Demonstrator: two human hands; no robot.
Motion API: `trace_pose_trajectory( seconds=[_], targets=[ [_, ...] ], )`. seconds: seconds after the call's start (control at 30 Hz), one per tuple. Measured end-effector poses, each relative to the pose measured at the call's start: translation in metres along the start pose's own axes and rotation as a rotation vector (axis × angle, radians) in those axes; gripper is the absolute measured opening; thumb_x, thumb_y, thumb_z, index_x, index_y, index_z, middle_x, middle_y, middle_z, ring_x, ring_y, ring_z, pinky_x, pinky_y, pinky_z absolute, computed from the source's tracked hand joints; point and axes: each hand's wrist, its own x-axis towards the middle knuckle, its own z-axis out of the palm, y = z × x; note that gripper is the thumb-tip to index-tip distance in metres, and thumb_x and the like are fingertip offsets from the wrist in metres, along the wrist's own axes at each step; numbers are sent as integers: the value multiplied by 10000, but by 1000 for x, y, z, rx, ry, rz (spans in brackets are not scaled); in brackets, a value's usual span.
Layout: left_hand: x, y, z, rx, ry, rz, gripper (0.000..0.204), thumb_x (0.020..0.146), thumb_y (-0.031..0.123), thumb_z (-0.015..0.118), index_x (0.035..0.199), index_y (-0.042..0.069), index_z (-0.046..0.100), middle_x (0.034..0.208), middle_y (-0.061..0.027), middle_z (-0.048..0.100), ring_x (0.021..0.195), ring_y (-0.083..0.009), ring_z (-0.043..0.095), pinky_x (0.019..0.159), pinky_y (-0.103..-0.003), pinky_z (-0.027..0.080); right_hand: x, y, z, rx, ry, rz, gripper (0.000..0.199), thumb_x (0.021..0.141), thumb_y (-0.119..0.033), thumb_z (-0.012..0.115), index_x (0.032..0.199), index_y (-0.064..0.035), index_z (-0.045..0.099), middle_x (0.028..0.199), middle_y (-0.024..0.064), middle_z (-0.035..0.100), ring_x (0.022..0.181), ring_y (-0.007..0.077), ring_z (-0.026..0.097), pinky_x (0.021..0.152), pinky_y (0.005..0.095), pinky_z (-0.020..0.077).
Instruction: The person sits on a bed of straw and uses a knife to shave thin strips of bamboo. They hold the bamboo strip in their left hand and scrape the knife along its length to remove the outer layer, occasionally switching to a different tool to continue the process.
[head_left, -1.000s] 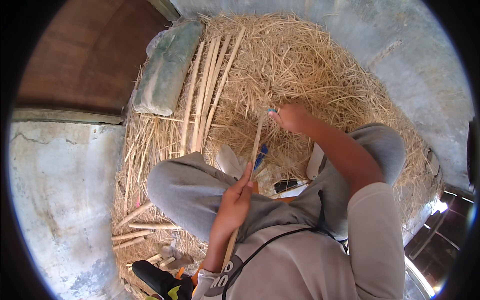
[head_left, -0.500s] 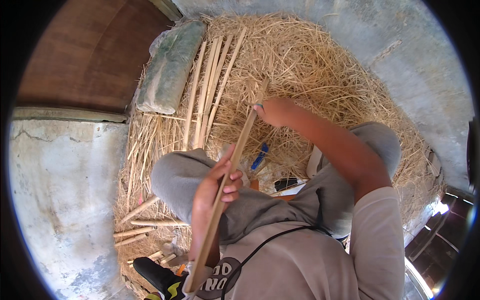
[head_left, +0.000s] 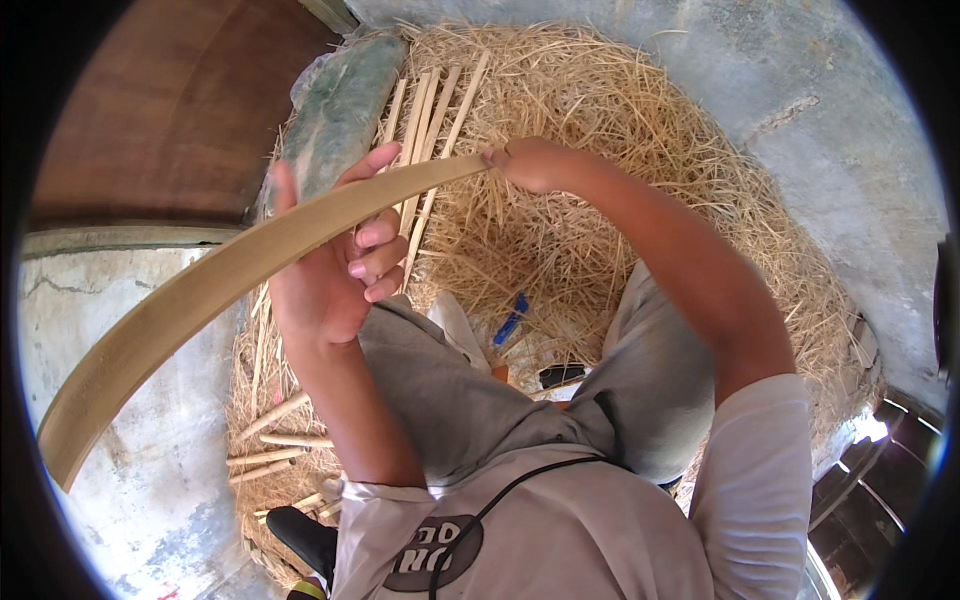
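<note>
A long, flat bamboo strip [head_left: 240, 250] arcs from the left rim of the view up toward the centre. My right hand [head_left: 530, 165] is closed on its far end. My left hand [head_left: 335, 270] is palm up beneath the strip with its fingers apart and partly bent. The strip crosses in front of the palm and hides part of it. A small blue object, perhaps a knife handle [head_left: 512, 318], lies between my legs, touched by neither hand.
Several pale slats [head_left: 440, 130] lie beside a plastic-wrapped greenish bundle [head_left: 350, 95]. Loose shavings [head_left: 590, 110] cover the floor ahead. Short sticks [head_left: 265, 460] are at my left. Walls [head_left: 820, 120] close in on both sides, with a brown panel [head_left: 170, 110] at far left.
The strip has swung from steep to a flatter slant, its near end moving out left. My left hand has moved up and left, and its fingers have opened. My right hand has risen slightly.
</note>
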Motion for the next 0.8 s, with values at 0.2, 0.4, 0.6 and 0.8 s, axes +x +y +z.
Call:
trace_pose_trajectory(
  seconds=[0.2, 0.4, 0.6, 0.8],
  targets=[
    [23, 6, -11, 515, 2, 404, 1074, 872, 888, 419, 1456, -7, 524, 755, 0, 416, 611, -105, 370, 542, -275, 333, -20, 7, 90, 697, 487, 34, 631, 1103, -537, 301, 1000, -11, 634, 863, 137, 637, 785, 273, 622, 826, 424, 501],
    [86, 12, 11, 1015, 541, 932, 515, 1058, 502, 508, 1180, 34, 685, 837, -57, 551, 794, -161, 520, 730, -323, 446, -52, 3, 108, 797, 747, 180, 600, 1103, -492, 310, 1017, 27, 598, 847, 267, 653, 833, 434, 658, 788, 515, 488],
    [52, -15, -10, 271, -160, 814, 571, 956, 682, 576, 785, 175, 374, 542, 67, 260, 469, -81, 198, 511, -298, 214, -63, -8, 102, 694, 632, -1, 567, 1113, -471, 298, 1011, 23, 557, 761, 243, 615, 731, 431, 640, 699, 532, 479],
    [31, -12, -6, 384, -306, 800, 456, 1014, 320, 548, 617, 204, 354, 449, 90, 276, 369, -76, 203, 416, -285, 192, -62, -23, 140, 644, 607, -187, 479, 1102, -425, 364, 996, 4, 550, 662, 223, 598, 656, 434, 638, 628, 546, 473]
  ],
)
